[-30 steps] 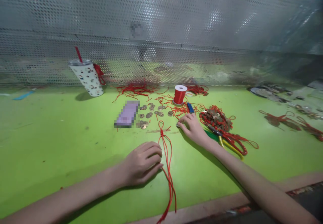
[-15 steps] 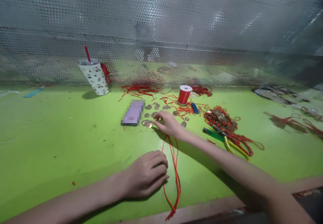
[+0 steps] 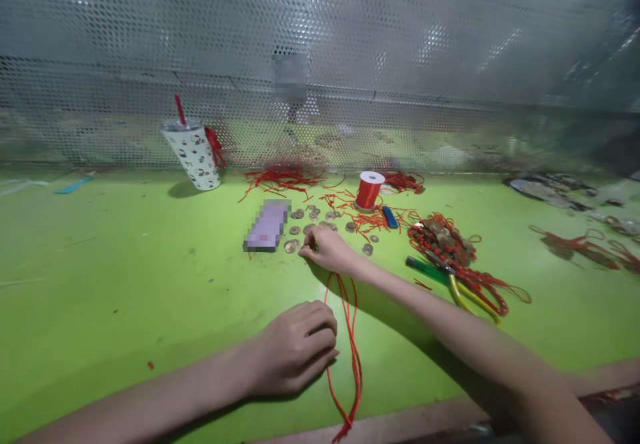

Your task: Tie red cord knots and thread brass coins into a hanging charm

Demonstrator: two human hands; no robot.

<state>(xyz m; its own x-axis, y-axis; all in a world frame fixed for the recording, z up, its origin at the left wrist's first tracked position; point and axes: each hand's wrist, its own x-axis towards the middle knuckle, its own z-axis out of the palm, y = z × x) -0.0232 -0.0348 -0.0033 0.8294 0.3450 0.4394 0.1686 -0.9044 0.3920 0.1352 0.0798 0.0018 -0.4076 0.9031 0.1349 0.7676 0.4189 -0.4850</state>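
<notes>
My left hand [image 3: 305, 347] rests on the green table with its fingers curled closed on a strand of red cord [image 3: 356, 357]. The cord's loose loops run toward me to a bunched end at the table edge. Farther forward, my right hand [image 3: 327, 249] reaches in among scattered brass coins with square holes [image 3: 291, 247]. Its thumb and fingers are pinched together low over the table; whatever is between the fingertips is hidden. A few more coins [image 3: 368, 249] lie to the right of that hand, and a blurred-out purple phone-like slab [image 3: 269, 225] lies to its left.
A red thread spool [image 3: 369, 192] stands behind the coins among cord scraps, beside a blue lighter-like piece [image 3: 389, 217]. Right of it lie a heap of knotted coins [image 3: 443, 241] and yellow-handled pliers [image 3: 465, 295]. A straw cup [image 3: 194, 154] stands back left, before a perforated metal screen [image 3: 125, 97].
The fingertips of my right hand have closed together and now cover the bright coin that showed beside them. My left hand stays on the cord. The whole view has shifted slightly.
</notes>
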